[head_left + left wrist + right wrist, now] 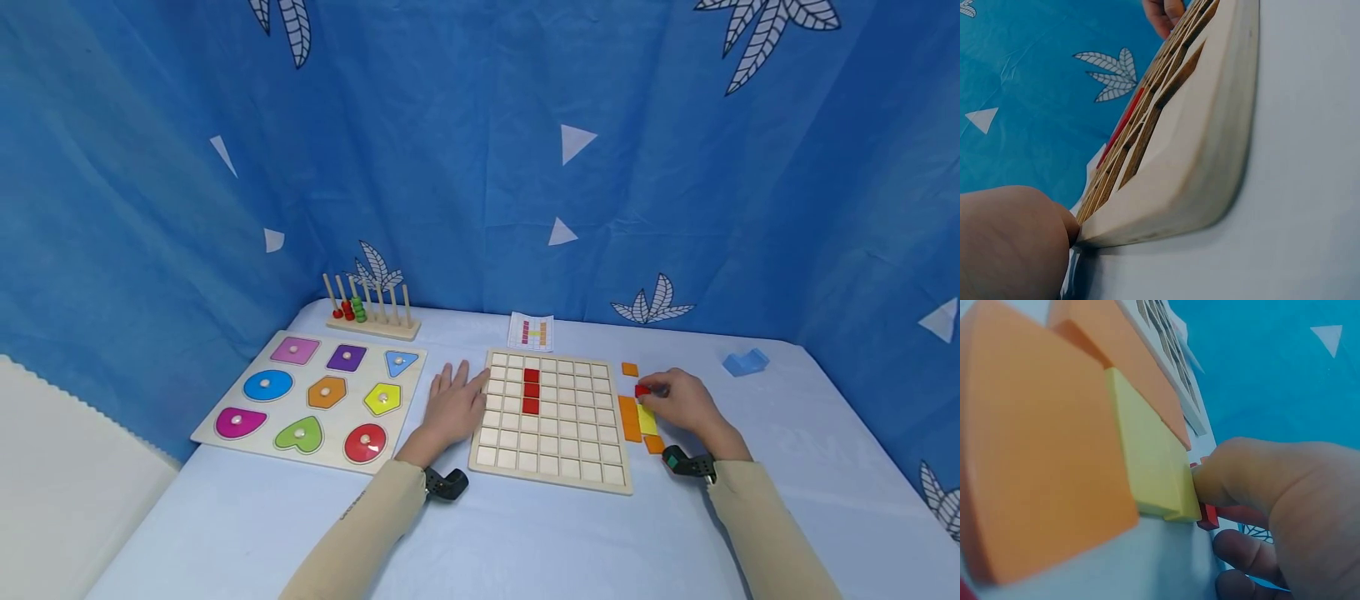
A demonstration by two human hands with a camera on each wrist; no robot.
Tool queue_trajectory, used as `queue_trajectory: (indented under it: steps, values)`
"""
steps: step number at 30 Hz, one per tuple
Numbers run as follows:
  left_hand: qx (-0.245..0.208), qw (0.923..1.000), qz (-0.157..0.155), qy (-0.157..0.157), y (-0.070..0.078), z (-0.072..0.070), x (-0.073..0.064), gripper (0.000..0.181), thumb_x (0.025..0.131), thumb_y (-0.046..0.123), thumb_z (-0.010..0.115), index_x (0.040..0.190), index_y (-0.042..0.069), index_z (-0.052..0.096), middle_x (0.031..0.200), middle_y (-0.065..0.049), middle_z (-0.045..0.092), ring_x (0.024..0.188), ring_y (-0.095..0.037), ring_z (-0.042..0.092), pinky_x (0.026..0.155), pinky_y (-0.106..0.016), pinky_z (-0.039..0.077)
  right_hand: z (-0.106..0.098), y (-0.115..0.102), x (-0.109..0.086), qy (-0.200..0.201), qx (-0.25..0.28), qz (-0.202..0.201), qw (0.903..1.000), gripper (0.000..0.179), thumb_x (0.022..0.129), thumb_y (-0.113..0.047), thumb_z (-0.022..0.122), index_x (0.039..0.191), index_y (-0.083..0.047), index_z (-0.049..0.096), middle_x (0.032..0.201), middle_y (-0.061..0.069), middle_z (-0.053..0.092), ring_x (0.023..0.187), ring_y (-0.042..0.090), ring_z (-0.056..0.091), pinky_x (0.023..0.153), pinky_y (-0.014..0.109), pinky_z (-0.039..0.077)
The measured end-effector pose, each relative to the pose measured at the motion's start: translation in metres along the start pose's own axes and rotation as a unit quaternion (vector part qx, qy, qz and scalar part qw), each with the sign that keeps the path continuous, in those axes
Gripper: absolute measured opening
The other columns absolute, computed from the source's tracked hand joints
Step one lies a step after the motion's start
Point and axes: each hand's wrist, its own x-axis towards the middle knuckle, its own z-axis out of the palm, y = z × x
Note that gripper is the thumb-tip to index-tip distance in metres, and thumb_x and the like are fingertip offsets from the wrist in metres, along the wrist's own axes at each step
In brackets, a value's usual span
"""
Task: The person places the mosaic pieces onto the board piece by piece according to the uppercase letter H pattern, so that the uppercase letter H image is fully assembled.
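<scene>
A wooden grid board (551,486) lies on the table, with three red square tiles (531,390) in a column in its cells. My left hand (453,410) rests beside the board's left edge, fingers spread, the index fingertip at the frame. In the left wrist view, part of that hand (1016,240) meets the board's corner. Right of the board, my right hand (684,404) pinches a red tile (642,390) between thumb and fingers. That red tile (1209,517) shows only partly behind the thumb, at the end of the yellow tiles (1150,450).
Orange tiles (630,419) lie along the board's right side. A printed pattern card (531,332) sits behind the board. To the left are a knobbed shape puzzle (341,446) and a peg counter with beads (375,327). A blue block (746,362) stands at the far right.
</scene>
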Motion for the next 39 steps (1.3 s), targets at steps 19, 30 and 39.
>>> queue_trajectory:
  steps: [19, 30, 39]
  values:
    - [0.005, 0.9999, -0.005, -0.007, 0.0, 0.001, 0.0, 0.05, 0.106, 0.028, 0.04, 0.155, 0.018, 0.046, 0.167, -0.022, 0.026, 0.157, -0.048, 0.012, 0.127, -0.061, 0.01, 0.0, 0.003, -0.001, -0.003, 0.007, -0.014, 0.9999, 0.037, 0.09, -0.014, 0.072, 0.123, 0.003, 0.071, 0.116, 0.024, 0.066, 0.097, 0.033, 0.058, 0.091, 0.051, 0.056]
    - [0.006, 0.9999, -0.006, -0.007, 0.0, 0.001, 0.001, 0.05, 0.107, 0.029, 0.039, 0.156, 0.019, 0.045, 0.167, -0.022, 0.026, 0.157, -0.047, 0.011, 0.127, -0.061, 0.01, -0.01, 0.004, -0.002, -0.026, 0.006, -0.017, 0.9995, 0.042, 0.09, -0.018, 0.074, 0.126, 0.002, 0.069, 0.118, 0.025, 0.066, 0.096, 0.031, 0.057, 0.081, 0.038, 0.055]
    - [0.005, 1.0, -0.005, -0.006, -0.003, 0.002, 0.003, 0.051, 0.107, 0.029, 0.037, 0.156, 0.019, 0.045, 0.167, -0.022, 0.025, 0.157, -0.047, 0.011, 0.127, -0.061, 0.01, -0.016, -0.006, -0.003, -0.03, 0.008, -0.034, 0.9989, 0.041, 0.089, -0.018, 0.075, 0.124, 0.002, 0.07, 0.114, 0.023, 0.068, 0.093, 0.029, 0.058, 0.074, 0.032, 0.054]
